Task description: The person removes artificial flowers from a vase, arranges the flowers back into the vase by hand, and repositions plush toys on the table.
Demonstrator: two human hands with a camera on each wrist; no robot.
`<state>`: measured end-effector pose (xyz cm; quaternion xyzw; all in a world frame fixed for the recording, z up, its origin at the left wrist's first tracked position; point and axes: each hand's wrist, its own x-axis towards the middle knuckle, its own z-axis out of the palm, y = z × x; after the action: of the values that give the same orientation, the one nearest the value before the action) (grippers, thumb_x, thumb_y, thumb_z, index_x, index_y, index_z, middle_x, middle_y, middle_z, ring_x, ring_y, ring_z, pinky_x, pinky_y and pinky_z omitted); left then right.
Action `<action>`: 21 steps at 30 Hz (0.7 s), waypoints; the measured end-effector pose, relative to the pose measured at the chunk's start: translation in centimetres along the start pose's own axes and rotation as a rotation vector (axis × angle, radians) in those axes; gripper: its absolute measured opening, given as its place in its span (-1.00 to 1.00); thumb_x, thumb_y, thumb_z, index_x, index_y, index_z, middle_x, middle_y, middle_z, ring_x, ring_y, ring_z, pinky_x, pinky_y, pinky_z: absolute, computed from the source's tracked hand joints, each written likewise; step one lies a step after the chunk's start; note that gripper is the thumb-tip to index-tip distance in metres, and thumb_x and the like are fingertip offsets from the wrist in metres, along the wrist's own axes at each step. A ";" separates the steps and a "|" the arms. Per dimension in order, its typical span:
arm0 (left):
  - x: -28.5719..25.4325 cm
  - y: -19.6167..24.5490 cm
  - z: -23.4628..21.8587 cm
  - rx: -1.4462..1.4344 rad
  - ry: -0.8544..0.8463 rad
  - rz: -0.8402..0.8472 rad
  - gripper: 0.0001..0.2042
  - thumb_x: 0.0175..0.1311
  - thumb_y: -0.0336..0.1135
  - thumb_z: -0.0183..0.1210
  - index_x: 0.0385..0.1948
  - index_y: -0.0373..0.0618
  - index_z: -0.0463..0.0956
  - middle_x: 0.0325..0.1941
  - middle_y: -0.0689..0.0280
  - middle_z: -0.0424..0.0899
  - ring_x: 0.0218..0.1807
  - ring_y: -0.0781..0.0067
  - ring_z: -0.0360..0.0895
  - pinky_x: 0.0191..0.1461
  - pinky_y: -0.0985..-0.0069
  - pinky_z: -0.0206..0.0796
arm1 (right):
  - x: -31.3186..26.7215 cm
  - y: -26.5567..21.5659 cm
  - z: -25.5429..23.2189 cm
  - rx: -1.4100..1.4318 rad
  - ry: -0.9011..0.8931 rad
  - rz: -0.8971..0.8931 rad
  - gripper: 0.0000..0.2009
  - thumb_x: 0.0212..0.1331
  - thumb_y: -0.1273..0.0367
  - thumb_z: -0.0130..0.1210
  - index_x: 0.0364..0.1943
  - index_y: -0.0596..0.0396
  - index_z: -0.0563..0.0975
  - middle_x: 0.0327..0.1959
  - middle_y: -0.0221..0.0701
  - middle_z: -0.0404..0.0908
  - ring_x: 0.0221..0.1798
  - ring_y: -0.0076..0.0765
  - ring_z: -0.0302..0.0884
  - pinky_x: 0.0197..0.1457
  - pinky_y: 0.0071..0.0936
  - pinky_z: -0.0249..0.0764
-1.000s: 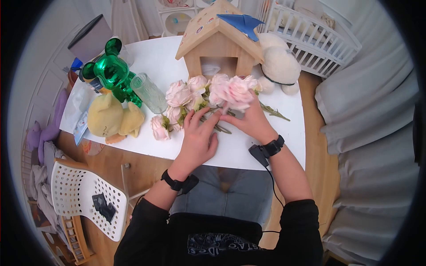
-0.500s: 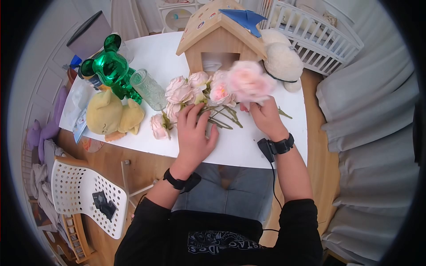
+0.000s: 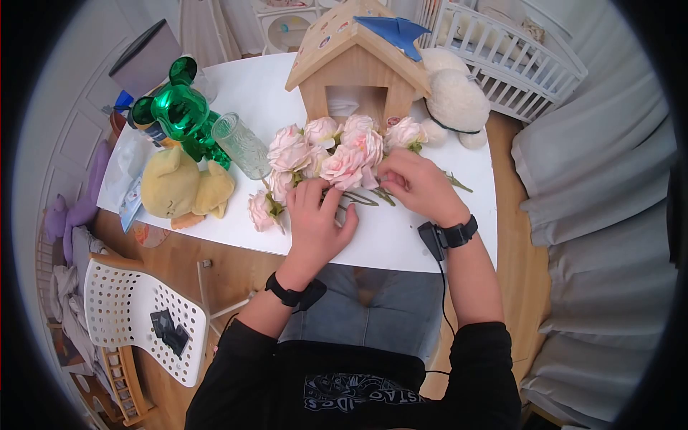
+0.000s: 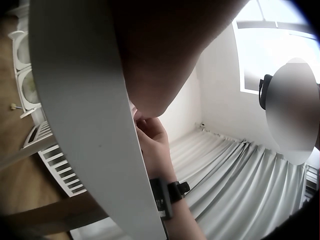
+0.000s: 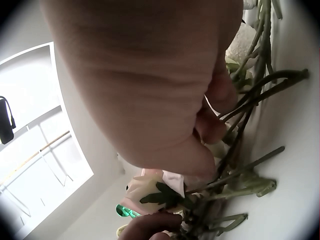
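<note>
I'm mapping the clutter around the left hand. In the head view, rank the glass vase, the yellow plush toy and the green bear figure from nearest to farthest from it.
From the left hand:
1. Glass vase, up and to its left.
2. Yellow plush toy, farther left, at the table's near edge.
3. Green bear figure, behind the plush, farthest.

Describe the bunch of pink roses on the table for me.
The bunch of pale pink roses lies flat on the white round table before the wooden toy house. The blooms look like fabric, full and open, fanned out, with thin green stems crossing toward the person. The left hand rests on the stems; the right hand holds them.
</note>
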<state>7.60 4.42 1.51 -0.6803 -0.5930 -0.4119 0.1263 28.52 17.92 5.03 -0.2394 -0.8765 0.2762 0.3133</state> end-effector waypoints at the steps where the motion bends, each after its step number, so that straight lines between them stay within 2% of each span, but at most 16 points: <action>1: 0.0 0.1 -0.2 0.002 0.002 0.001 -0.68 0.06 -0.35 0.43 -0.13 -0.18 0.63 -0.07 0.16 0.56 0.05 0.04 0.50 0.15 0.15 0.25 | 0.0 0.2 0.1 0.001 0.000 -0.003 -0.81 0.20 0.53 0.41 -0.12 0.07 0.71 -0.25 -0.37 0.58 -0.34 -0.34 0.57 -0.25 -0.39 0.49; 3: 0.1 0.4 -0.5 -0.022 0.037 -0.021 -0.73 0.04 -0.41 0.41 -0.20 -0.15 0.63 -0.11 0.18 0.55 -0.01 0.07 0.47 0.09 0.18 0.25 | -0.1 0.3 0.1 -0.051 -0.098 -0.093 -0.86 0.16 0.50 0.43 -0.22 0.08 0.71 -0.30 -0.40 0.59 -0.36 -0.32 0.58 -0.27 -0.36 0.49; 6: -0.2 -0.2 -0.1 -0.058 0.079 -0.022 -0.77 0.01 -0.46 0.39 -0.26 -0.12 0.61 -0.16 0.20 0.52 -0.06 0.08 0.45 0.06 0.19 0.24 | 0.1 -0.4 -0.1 -0.006 -0.136 -0.072 -0.88 0.14 0.45 0.46 -0.28 0.09 0.72 -0.40 -0.41 0.58 -0.41 -0.29 0.56 -0.29 -0.35 0.48; 9: -0.3 -0.1 -0.4 -0.073 0.088 0.017 -0.79 -0.01 -0.51 0.36 -0.32 -0.12 0.59 -0.21 0.22 0.49 -0.10 0.08 0.43 0.01 0.20 0.24 | 0.0 0.0 0.2 -0.049 -0.151 -0.082 -0.88 0.13 0.43 0.46 -0.31 0.11 0.73 -0.48 -0.41 0.60 -0.45 -0.28 0.56 -0.31 -0.36 0.48; 13: -0.4 -0.1 -1.0 -0.101 0.155 0.098 -0.78 -0.03 -0.52 0.36 -0.31 -0.12 0.60 -0.29 0.26 0.49 -0.13 0.09 0.45 -0.06 0.19 0.22 | 0.0 0.3 0.4 -0.041 -0.128 -0.101 -0.88 0.18 0.41 0.46 -0.27 0.13 0.75 -0.49 -0.39 0.66 -0.47 -0.30 0.58 -0.33 -0.39 0.49; 15: -0.9 0.2 -1.7 -0.114 0.164 0.133 -0.81 -0.02 -0.56 0.33 -0.35 -0.16 0.59 -0.18 0.17 0.51 -0.09 0.03 0.46 0.00 0.18 0.30 | -0.1 0.0 0.2 0.050 -0.139 -0.018 -0.88 0.27 0.39 0.43 -0.24 0.15 0.77 -0.53 -0.38 0.68 -0.48 -0.44 0.60 -0.35 -0.43 0.48; 16: -0.9 0.3 -2.0 -0.117 0.165 0.140 -0.81 -0.02 -0.56 0.33 -0.35 -0.16 0.59 -0.18 0.17 0.51 -0.09 0.03 0.46 0.00 0.18 0.30 | -0.1 0.2 0.1 0.046 -0.132 -0.018 -0.88 0.27 0.39 0.43 -0.24 0.15 0.77 -0.53 -0.38 0.68 -0.48 -0.44 0.60 -0.35 -0.43 0.48; 18: -1.4 0.7 -2.7 -0.147 0.157 0.105 -0.79 0.00 -0.56 0.32 -0.28 -0.17 0.62 -0.16 0.14 0.54 -0.06 0.00 0.49 0.07 0.16 0.34 | -0.4 0.4 0.3 0.171 -0.087 0.116 -0.89 0.35 0.39 0.40 -0.22 0.17 0.77 -0.56 -0.46 0.67 -0.52 -0.61 0.56 -0.40 -0.53 0.44; 19: -1.6 0.4 -2.8 -0.146 0.154 0.104 -0.79 0.00 -0.56 0.32 -0.28 -0.17 0.62 -0.16 0.14 0.54 -0.06 0.00 0.49 0.07 0.16 0.34 | -0.5 0.5 0.3 0.174 -0.088 0.117 -0.89 0.35 0.39 0.40 -0.22 0.17 0.77 -0.56 -0.46 0.67 -0.52 -0.61 0.56 -0.40 -0.53 0.44; 21: -1.9 -0.4 -2.9 -0.092 0.118 0.068 -0.71 0.02 -0.55 0.31 -0.15 -0.19 0.66 -0.09 0.13 0.55 0.01 0.01 0.49 0.12 0.15 0.36 | -0.3 0.5 -0.1 0.329 -0.033 0.209 -0.89 0.41 0.43 0.36 -0.21 0.21 0.75 -0.57 -0.54 0.63 -0.56 -0.71 0.50 -0.47 -0.60 0.37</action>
<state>6.13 1.26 1.85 -0.6797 -0.5414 -0.4735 0.1438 28.92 18.13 4.63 -0.2700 -0.7948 0.4508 0.3035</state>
